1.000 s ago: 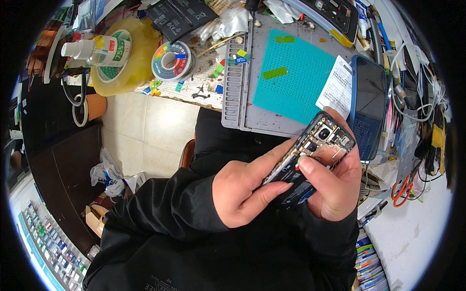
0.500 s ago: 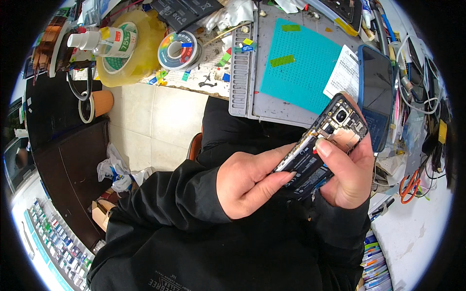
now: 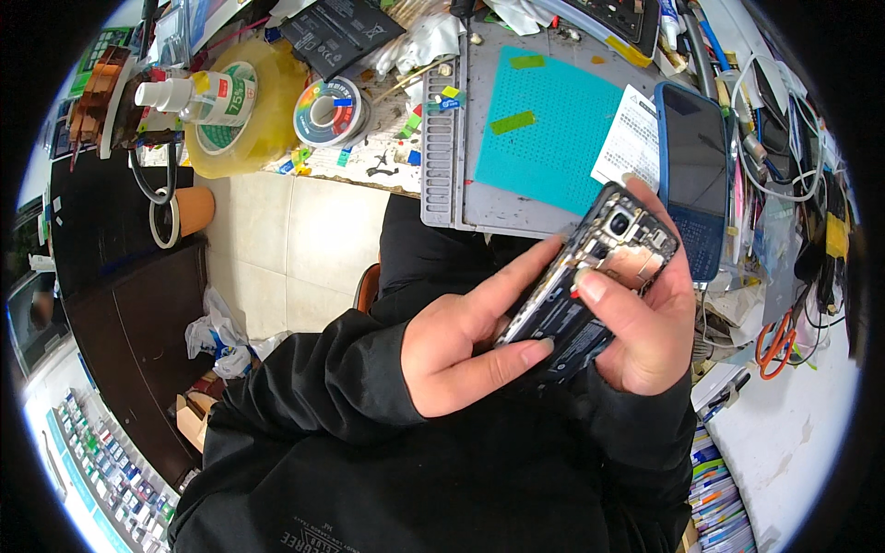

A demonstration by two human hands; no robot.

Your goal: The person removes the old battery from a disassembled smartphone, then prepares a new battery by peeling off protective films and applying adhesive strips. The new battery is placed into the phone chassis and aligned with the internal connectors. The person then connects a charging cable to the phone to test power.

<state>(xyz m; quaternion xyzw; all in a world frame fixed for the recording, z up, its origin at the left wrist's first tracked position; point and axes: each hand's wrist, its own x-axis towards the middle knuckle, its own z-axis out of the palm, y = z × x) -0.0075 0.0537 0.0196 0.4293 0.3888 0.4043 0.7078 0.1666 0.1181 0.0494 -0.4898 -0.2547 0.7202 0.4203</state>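
Both hands hold an opened smartphone (image 3: pixel 572 324), its back off so the black battery, circuit board and camera module show. It is tilted, camera end up and to the right, in front of my black sweater. My left hand (image 3: pixel 470 346) grips the lower left edge, thumb on the battery side and index finger stretched along the frame. Around the right edge wraps my right hand (image 3: pixel 645 318), its thumb pressing near the join of board and battery beside a small red spot. The phone's screen side is hidden.
A grey work tray with a teal mat (image 3: pixel 544 129) lies ahead. Right of it are a printed white slip (image 3: pixel 630 138), a blue-framed phone (image 3: pixel 693 184), cables and orange-handled scissors (image 3: pixel 776 346). At left stand a solder spool (image 3: pixel 330 112), a spray bottle (image 3: pixel 207 95) and a loose battery (image 3: pixel 339 35).
The phone and both hands have shifted slightly left, and the view has turned a little. My left index finger now reaches further up along the phone's edge.
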